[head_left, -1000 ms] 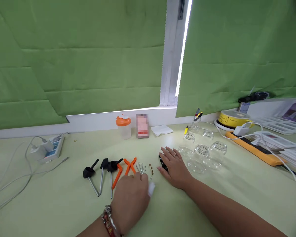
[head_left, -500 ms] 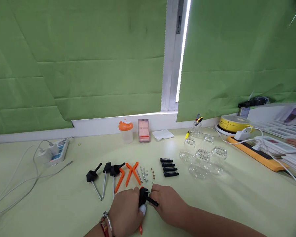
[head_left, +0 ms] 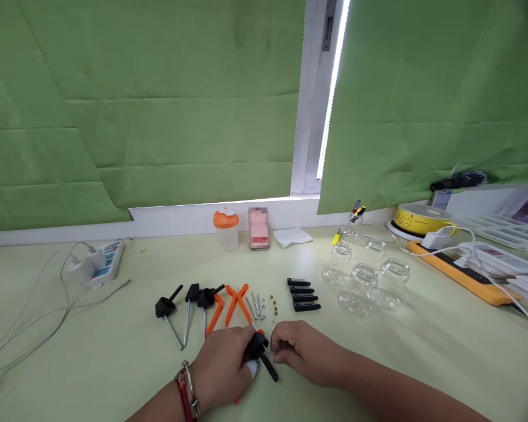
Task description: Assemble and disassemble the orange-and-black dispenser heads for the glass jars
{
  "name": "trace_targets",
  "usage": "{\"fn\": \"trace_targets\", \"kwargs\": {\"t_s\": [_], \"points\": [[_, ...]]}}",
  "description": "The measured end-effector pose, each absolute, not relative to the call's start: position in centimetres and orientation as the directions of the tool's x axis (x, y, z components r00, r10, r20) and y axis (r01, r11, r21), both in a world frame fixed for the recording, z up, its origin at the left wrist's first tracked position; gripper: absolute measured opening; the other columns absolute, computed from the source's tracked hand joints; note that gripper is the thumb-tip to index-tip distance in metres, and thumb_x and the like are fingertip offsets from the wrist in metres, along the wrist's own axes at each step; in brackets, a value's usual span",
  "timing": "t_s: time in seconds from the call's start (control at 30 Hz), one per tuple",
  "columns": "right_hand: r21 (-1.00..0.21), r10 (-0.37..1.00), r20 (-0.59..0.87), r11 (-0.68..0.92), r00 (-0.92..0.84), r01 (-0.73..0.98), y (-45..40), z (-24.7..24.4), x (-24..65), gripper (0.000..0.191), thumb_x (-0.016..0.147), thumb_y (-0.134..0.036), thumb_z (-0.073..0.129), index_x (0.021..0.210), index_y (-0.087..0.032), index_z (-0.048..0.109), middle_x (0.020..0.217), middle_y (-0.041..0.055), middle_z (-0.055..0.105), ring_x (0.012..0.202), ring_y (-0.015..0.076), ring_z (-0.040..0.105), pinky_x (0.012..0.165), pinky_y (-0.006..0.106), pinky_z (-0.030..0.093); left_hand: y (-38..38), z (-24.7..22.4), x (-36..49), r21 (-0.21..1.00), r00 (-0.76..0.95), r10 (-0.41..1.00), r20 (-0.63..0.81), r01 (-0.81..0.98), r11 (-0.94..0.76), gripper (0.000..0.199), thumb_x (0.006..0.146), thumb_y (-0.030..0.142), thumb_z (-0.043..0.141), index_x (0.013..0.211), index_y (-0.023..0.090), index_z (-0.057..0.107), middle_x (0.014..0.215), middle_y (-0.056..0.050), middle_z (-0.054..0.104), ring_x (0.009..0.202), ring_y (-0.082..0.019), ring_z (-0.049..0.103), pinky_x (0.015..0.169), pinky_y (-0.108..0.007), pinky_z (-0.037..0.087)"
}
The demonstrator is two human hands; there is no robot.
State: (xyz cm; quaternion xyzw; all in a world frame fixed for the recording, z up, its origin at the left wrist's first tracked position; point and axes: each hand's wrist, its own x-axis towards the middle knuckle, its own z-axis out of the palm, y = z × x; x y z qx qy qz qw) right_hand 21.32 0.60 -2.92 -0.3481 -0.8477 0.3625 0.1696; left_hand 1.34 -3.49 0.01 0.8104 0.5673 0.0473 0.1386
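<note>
Left hand [head_left: 222, 364] grips black part [head_left: 257, 344] (right hand [head_left: 307, 354] just beside).

- Under my grip [head_left: 223, 364], a pale yellow-green tabletop [head_left: 114, 328] spreads to both sides.
- Ahead of my grip, a low white wall [head_left: 176, 220] runs along the tabletop's far edge.
- Higher up, creased green blinds [head_left: 180, 129] hang either side of a white window frame [head_left: 310, 117].
- Ahead and right of my grip, a bright strip of light [head_left: 334, 88] shows.
</note>
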Motion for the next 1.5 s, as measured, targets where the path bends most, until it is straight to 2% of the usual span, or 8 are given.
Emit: {"fn": "trace_targets", "kwargs": {"t_s": [0.13, 0.3, 0.5, 0.67, 0.9, 1.17, 1.27, 1.5], "points": [[-0.792, 0.731, 0.030, 0.434, -0.682, 0.431, 0.9, -3.5, 21.2, 0.012, 0.069, -0.014, 0.060, 0.079, -0.019, 0.056, 0.073, -0.0035, 0.051, 0.063, 0.0085, 0.044, 0.056, 0.018, 0.034, -3.6, -0.1, 1.6, 0.292, 0.454, 0.886, -0.098, 0.864, -0.411, 0.010, 0.070, 0.020, 0.049, 0.080, 0.022, 0.051, 0.077, 0.001, 0.063, 0.066, -0.017, 0.057, 0.057, -0.025, 0.037], [-0.988, 0.686, -0.098, 0.018, -0.721, 0.151, 1.3, -4.4, 21.3, 0.056, 0.064, -0.007, 0.057, 0.117, -0.024, 0.047, 0.090, -0.0011, 0.056, 0.061, 0.0063, 0.048, 0.057, 0.019, 0.039, -3.6, -0.2, 1.5, 0.384, 0.556, 0.828, -0.075, 0.782, -0.490, 0.018, 0.065, 0.014, 0.049, 0.080, 0.023, 0.051, 0.076, 0.003, 0.062, 0.065, -0.014, 0.055, 0.057, -0.022, 0.038], [-0.978, 0.645, -0.171, -0.018, -0.745, 0.209, 1.9, -5.3, 21.5, 0.017, 0.072, -0.017, 0.058, 0.087, -0.014, 0.065, 0.059, -0.0039, 0.053, 0.052, 0.0062, 0.047, 0.050, 0.018, 0.036, -3.8, -0.5, 1.4, 0.485, 0.620, 0.783, -0.055, 0.702, -0.522, 0.024, 0.065, 0.012, 0.048, 0.086, 0.024, 0.054, 0.079, 0.005, 0.061, 0.064, -0.011, 0.052, 0.058, -0.019, 0.038], [-0.977, 0.596, -0.211, -0.118, -0.775, 0.175, 2.1, -5.1, 22.1, 0.034, 0.069, -0.034, 0.068, 0.096, -0.014, 0.065, 0.065, -0.0020, 0.058, 0.047, 0.0056, 0.048, 0.046, 0.019, 0.038, -3.7, -0.7, 1.1, 0.562, 0.601, 0.796, -0.066, 0.682, -0.468, 0.017, 0.066, 0.014, 0.050, 0.080, 0.022, 0.054, 0.070, 0.005, 0.054, 0.058, -0.009, 0.041, 0.052, -0.018, 0.032], [-0.959, 0.565, -0.279, -0.128, -0.776, 0.252, 1.9, -4.5, 21.8, 0.008, 0.068, -0.020, 0.060, 0.072, -0.014, 0.059, 0.056, -0.0033, 0.057, 0.041, 0.0041, 0.043, 0.041, 0.016, 0.034, -3.2, -1.3, 0.4, 0.784, 0.747, 0.647, -0.150, 0.489, -0.383, 0.022, 0.059, 0.010, 0.052, 0.076, 0.020, 0.062, 0.062, 0.006, 0.045, 0.054, -0.007, 0.038, 0.048, -0.017, 0.031], [-0.971, 0.873, -0.063, 0.058, -0.484, 0.231, 3.0, -3.7, 21.6, 0.009, 0.078, -0.023, 0.051, 0.071, -0.017, 0.051, 0.058, -0.0041, 0.051, 0.045, 0.0058, 0.035, 0.045, 0.019, 0.028, -3.1, -2.0, -0.2, 0.788, 0.894, 0.426, -0.138, 0.360, -0.500, 0.035, 0.053, 0.012, 0.059, 0.085, 0.018, 0.070, 0.061, 0.003, 0.056, 0.050, -0.009, 0.045, 0.046, -0.018, 0.036], [-0.834, 0.888, 0.189, 0.370, -0.418, 0.410, 3.2, -3.6, 21.1, 0.013, 0.083, -0.024, 0.049, 0.076, -0.018, 0.056, 0.068, -0.0003, 0.058, 0.059, 0.0101, 0.048, 0.056, 0.022, 0.036, -3.3, -1.3, 0.2, 0.744, 0.862, 0.470, -0.189, 0.438, -0.504, 0.030, 0.055, 0.013, 0.060, 0.083, 0.018, 0.069, 0.057, 0.005, 0.052, 0.049, -0.009, 0.044, 0.045, -0.017, 0.036], [-0.043, 0.629, 0.374, 0.746, -0.682, 0.664, 4.4, -5.8, 17.7, 0.023, 0.089, -0.012, 0.041, 0.075, -0.015, 0.059, 0.076, 0.0060, 0.062, 0.068, 0.0155, 0.056, 0.059, 0.027, 0.035, -3.5, -0.5, 0.3, 0.729, 0.770, 0.599, -0.221, 0.538, -0.423, 0.013, 0.060, 0.017, 0.060, 0.073, 0.018, 0.062, 0.056, 0.006, 0.046, 0.049, -0.008, 0.040, 0.043, -0.016, 0.032]]}}
